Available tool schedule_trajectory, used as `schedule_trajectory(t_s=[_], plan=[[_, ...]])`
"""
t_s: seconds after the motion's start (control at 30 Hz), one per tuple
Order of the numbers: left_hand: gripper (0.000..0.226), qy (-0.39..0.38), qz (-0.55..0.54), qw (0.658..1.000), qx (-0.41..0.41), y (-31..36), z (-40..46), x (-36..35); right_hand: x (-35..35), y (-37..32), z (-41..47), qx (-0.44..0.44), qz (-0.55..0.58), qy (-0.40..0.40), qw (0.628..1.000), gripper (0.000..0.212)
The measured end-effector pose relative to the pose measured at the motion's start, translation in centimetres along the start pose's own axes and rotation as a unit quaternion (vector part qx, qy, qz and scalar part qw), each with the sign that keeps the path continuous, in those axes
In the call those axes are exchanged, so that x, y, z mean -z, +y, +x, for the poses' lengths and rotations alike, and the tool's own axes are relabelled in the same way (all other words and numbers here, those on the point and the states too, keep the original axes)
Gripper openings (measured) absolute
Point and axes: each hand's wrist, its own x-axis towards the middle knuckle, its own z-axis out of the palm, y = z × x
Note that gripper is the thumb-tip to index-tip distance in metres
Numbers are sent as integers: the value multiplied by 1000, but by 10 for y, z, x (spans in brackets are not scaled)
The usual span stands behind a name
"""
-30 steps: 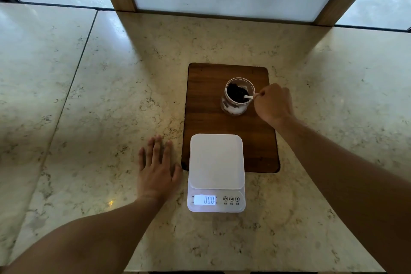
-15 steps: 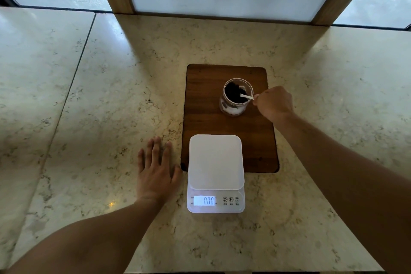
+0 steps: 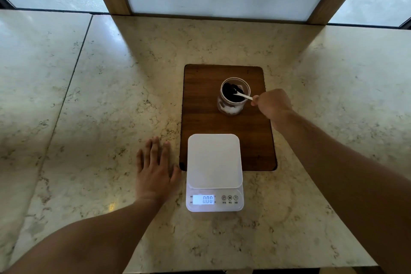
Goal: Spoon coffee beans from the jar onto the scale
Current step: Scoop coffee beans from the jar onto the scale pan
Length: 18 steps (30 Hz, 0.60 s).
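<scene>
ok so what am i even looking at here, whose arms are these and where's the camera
There is no machine here. A person wears a camera on the head, so this one picture looks forward and down at their own two bare arms over a marble counter. On it lies a dark wooden board. An open glass jar of coffee beans stands on the board. A white digital scale sits partly on the board's near edge; its display reads 0.00 and its platform is bare. The right hand holds a small white spoon dipped into the jar. The left hand lies flat on the counter, holding nothing.
</scene>
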Motion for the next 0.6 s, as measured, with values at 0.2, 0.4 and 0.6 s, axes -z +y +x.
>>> schedule_trajectory(t_s=[0.2, 0.4, 0.6], plan=[[77, -4, 1, 1000, 0, 1, 0, 2, 7, 1, -4, 17, -7, -32, 999, 12], [77, -6, 0, 1000, 2, 2, 0, 4, 14, 6, -10, -9, 53, -53, 997, 20], [76, -3, 1, 1000, 0, 0, 1, 1, 11, 7, -16, -11, 33, -25, 999, 18]])
